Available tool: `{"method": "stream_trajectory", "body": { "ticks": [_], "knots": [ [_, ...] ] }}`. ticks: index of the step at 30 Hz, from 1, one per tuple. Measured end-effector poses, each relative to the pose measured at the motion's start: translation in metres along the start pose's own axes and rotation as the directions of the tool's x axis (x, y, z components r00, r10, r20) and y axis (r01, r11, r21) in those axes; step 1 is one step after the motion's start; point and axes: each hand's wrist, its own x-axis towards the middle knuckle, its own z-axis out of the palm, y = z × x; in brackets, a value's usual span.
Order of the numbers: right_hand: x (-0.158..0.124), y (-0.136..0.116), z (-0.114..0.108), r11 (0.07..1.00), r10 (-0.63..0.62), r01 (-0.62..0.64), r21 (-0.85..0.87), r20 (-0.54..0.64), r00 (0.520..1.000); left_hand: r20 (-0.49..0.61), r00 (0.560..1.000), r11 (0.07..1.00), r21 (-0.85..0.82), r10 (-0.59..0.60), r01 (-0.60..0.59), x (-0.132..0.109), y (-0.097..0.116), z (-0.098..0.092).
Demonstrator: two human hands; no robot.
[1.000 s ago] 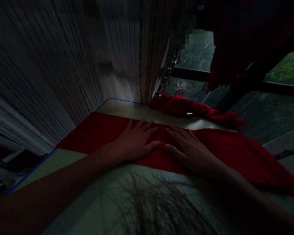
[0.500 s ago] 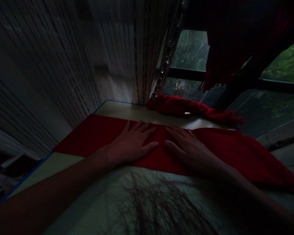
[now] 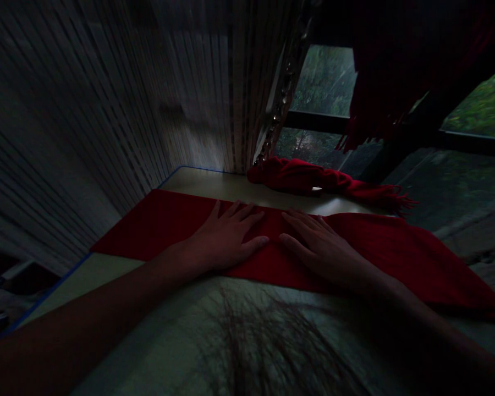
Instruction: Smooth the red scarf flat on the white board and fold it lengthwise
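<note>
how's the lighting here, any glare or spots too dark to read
Head view: dim overall, brightest through the window; pale glare on the table behind the flat red cloth; hanging red cloth fading almost to black at its top; left hand and right hand dim but readable; hair soft in the foreground.

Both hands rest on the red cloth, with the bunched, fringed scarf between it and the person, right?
No: the head view shows the fringed scarf beyond the red cloth, toward the window. The left hand and right hand do rest on the cloth.
</note>
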Motion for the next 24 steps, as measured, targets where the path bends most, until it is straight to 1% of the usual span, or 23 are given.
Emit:
{"method": "stream_trajectory", "body": {
  "ticks": [6, 9, 12, 16, 20, 24],
  "knots": [
    [0.0007, 0.0020, 0.0025, 1.000, 0.004, -0.005, -0.002, -0.073, 0.997, 0.008, 1.000, 1.000, 0.005, 0.002, -0.002, -0.0013, 0.0026, -0.0033],
    [0.0011, 0.0022, 0.0011, 1.000, -0.011, 0.011, 0.005, -0.055, 0.998, 0.012, 1.000, 1.000, -0.001, -0.001, 0.001, -0.0005, 0.0026, -0.0029],
    [0.0012, 0.0006, -0.0023, 1.000, 0.002, -0.002, 0.004, -0.068, 0.998, 0.006, 1.000, 1.000, -0.006, 0.005, -0.005, 0.0002, 0.0019, -0.0019],
    [0.0012, -0.0009, -0.0043, 1.000, 0.007, -0.006, 0.023, -0.011, 1.000, -0.001, 1.000, 1.000, -0.006, 0.005, -0.005, -0.0003, 0.0015, -0.0019],
    [0.0015, -0.0002, -0.0021, 1.000, 0.001, 0.000, 0.014, -0.048, 0.999, -0.001, 1.000, 1.000, -0.015, 0.007, -0.007, -0.0010, 0.0018, -0.0027],
    [0.0016, 0.0009, -0.0006, 1.000, -0.018, 0.018, 0.010, -0.046, 0.999, -0.001, 1.000, 1.000, -0.017, 0.009, -0.009, -0.0008, 0.0016, -0.0024]
  ]
}}
